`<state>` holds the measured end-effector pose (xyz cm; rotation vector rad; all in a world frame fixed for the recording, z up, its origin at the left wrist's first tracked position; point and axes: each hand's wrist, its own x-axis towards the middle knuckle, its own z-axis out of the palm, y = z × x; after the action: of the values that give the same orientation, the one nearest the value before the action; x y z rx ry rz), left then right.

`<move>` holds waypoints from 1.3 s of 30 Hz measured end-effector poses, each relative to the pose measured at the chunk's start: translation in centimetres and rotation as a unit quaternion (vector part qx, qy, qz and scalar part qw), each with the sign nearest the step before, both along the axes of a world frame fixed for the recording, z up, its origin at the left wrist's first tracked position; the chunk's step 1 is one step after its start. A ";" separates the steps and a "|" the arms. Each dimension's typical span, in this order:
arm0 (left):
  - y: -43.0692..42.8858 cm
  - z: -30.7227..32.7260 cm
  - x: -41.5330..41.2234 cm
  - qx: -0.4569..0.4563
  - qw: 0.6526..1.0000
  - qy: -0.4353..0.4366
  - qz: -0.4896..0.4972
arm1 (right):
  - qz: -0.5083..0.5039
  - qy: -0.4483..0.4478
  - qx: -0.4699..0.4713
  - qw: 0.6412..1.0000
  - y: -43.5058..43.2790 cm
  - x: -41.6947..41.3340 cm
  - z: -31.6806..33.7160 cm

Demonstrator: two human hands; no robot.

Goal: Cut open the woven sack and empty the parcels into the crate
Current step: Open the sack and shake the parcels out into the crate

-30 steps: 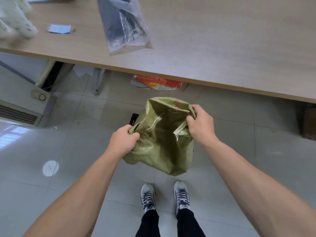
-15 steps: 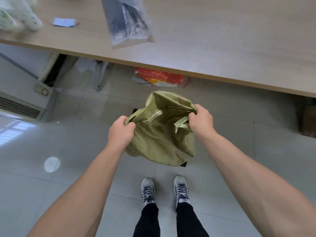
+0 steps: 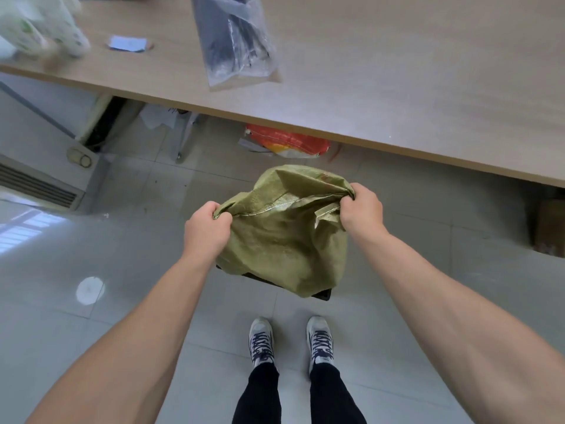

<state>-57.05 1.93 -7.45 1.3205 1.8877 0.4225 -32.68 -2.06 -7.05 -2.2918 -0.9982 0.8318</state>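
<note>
Gripping, left hand (image 3: pixel 205 229): fingers curled tight around the left corner of the green woven sack's stitched edge, fist closed on the fabric.
Woven sack (image 3: pixel 284 237): held up over the tiled floor between both hands, sewn seam stretched taut across the top, body hanging loose and crumpled below it.
Crate (image 3: pixel 322 293): only a dark edge shows, peeking out under the sack's lower right corner, just ahead of the shoes; the rest is hidden by the sack.
Right hand (image 3: pixel 360 209): clenched on the right corner of the same seam, a bunch of fabric pinched inside the fist.
Table (image 3: pixel 397 87): wooden top beyond the sack, reaching across the upper part of the view.
Clear plastic bag (image 3: pixel 235 38): lies on the table, dark contents inside, too blurred to identify.
Orange bag (image 3: pixel 287 142): on the floor under the table edge, beyond the sack.
Shoes (image 3: pixel 261 338): pair side by side on the tiles, near the crate's edge.
</note>
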 end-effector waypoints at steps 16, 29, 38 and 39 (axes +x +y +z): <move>0.7 0.9 -0.9 0.051 0.999 0.000 -0.008 | 0.022 0.009 0.004 1.000 0.9 -0.4 1.3; 0.8 2.2 -0.2 0.065 0.998 0.008 0.018 | 0.010 0.030 0.031 0.999 0.7 -2.4 2.2; 0.8 3.9 -1.0 0.137 0.990 0.007 0.020 | 0.012 0.040 0.081 0.996 0.5 -1.5 3.1; 0.9 4.4 -0.9 0.154 0.988 -0.004 0.025 | 0.003 0.048 0.098 0.994 0.5 -1.6 3.7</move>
<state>-57.92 2.81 -3.08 1.4683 1.9065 0.7690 -34.30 -1.61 -3.36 -2.0651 -0.9985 0.8000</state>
